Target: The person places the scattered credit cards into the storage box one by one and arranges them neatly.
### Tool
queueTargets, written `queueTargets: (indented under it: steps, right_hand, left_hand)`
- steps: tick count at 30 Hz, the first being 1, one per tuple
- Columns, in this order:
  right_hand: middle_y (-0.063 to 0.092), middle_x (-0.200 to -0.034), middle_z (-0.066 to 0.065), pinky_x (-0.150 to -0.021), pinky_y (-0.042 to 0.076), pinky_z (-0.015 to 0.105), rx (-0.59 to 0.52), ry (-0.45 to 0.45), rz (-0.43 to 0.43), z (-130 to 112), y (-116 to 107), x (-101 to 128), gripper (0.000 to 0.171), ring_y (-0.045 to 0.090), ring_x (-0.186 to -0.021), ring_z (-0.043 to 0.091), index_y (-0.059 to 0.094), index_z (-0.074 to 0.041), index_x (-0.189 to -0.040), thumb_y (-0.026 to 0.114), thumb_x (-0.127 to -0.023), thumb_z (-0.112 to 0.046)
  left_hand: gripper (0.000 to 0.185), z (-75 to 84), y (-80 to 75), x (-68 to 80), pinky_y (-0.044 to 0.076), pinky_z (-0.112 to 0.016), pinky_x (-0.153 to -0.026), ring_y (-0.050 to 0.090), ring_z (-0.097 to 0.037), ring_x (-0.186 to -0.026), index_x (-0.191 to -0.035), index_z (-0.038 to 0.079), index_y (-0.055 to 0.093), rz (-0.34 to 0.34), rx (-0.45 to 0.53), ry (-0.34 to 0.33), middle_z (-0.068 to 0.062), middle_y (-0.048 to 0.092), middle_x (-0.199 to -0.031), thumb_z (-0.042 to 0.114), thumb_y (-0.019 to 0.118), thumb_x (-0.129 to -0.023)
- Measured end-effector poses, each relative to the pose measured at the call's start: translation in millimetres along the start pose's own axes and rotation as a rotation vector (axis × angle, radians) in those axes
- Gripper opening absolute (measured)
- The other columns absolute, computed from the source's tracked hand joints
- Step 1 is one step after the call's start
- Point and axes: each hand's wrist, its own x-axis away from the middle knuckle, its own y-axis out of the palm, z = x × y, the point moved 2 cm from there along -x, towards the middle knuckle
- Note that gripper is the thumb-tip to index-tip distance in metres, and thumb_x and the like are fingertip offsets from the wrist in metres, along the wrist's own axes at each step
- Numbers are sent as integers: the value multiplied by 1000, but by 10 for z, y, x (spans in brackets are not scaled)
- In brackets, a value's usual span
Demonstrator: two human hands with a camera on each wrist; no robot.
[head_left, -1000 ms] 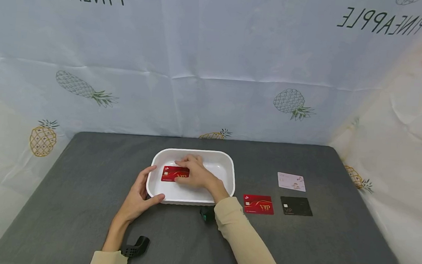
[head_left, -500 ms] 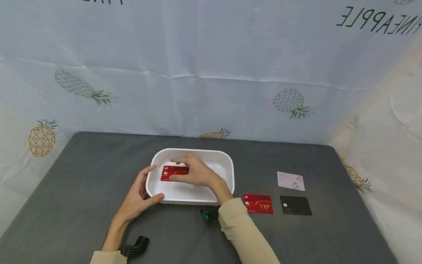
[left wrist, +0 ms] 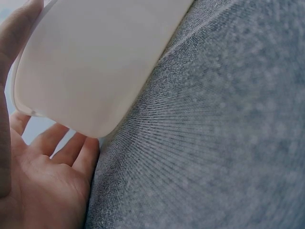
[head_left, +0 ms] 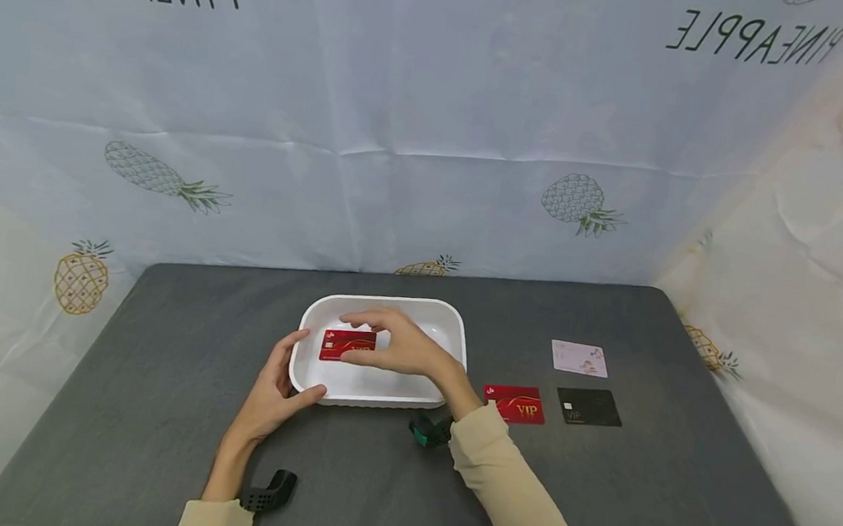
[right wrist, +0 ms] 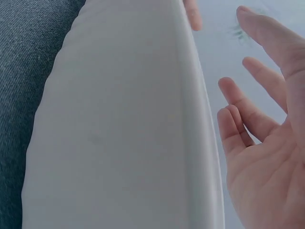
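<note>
A white tray (head_left: 410, 387) stands on the dark table, and a red VIP card (head_left: 339, 340) lies flat inside it toward the left. My left hand (head_left: 270, 396) holds the tray's left end, thumb at the near rim and fingers along the outer side; the left wrist view shows the fingers (left wrist: 86, 150) against the tray wall. Above the tray hovers my right hand (head_left: 402, 347), thumb and fingers apart over the card's right part. In the right wrist view nothing is between the fingers (right wrist: 243, 107). Part of the card is hidden by this hand.
Right of the tray lie a second red VIP card (head_left: 514, 404), a black VIP card (head_left: 589, 406) and a pale pink card (head_left: 579, 358). Black wrist gear (head_left: 270, 492) is beside my left forearm. A pineapple-print cloth (head_left: 388, 126) hangs behind the table.
My right hand has opened, its thumb and fingers spreading apart above the red card in the tray. Its forearm has shifted slightly right. The left hand stays on the tray.
</note>
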Motion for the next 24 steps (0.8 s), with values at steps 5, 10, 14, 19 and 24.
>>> queueTargets:
  steps: [5, 10, 14, 19, 24]
  right_hand:
    - [63, -141, 15, -110, 46, 47, 3, -8, 13, -39, -31, 72, 59, 59, -129, 33, 59, -5, -143, 78, -90, -25]
    - [62, -144, 9, -109, 47, 49, 9, -6, 32, -98, -70, 159, 61, 58, -128, 33, 59, -9, -144, 80, -89, -27]
    - [61, -145, 7, -109, 45, 56, -18, 27, 44, -118, -96, 233, 62, 57, -129, 36, 60, -12, -143, 80, -87, -28]
    - [61, -143, 7, -107, 46, 60, -46, 50, 60, -138, -118, 313, 61, 55, -128, 35, 61, -15, -142, 80, -86, -29]
    - [63, -140, 6, -105, 48, 58, -31, 27, 76, -179, -149, 379, 60, 56, -123, 24, 63, -16, -140, 82, -85, -27]
  left_hand:
    - [87, -1, 5, 4, 49, -13, -92, 51, -21, -128, -158, 8, 25, 4, -3, 2, -27, 35, -158, -1, 75, -87]
    - [87, -10, 3, -5, 49, -12, -92, 52, -19, -127, -158, 9, 26, 7, -4, 1, -26, 35, -158, -1, 75, -87]
    - [87, -12, 4, -10, 49, -12, -93, 51, -17, -128, -158, 9, 26, 5, -4, 3, -26, 34, -159, -1, 75, -87]
    - [87, -11, 6, -6, 49, -12, -92, 52, -16, -127, -158, 8, 25, 6, -7, 9, -27, 34, -158, -2, 75, -86]
    - [87, -11, 8, -1, 50, -13, -91, 53, -17, -125, -158, 8, 26, 8, -8, 19, -27, 35, -157, -2, 75, -86]
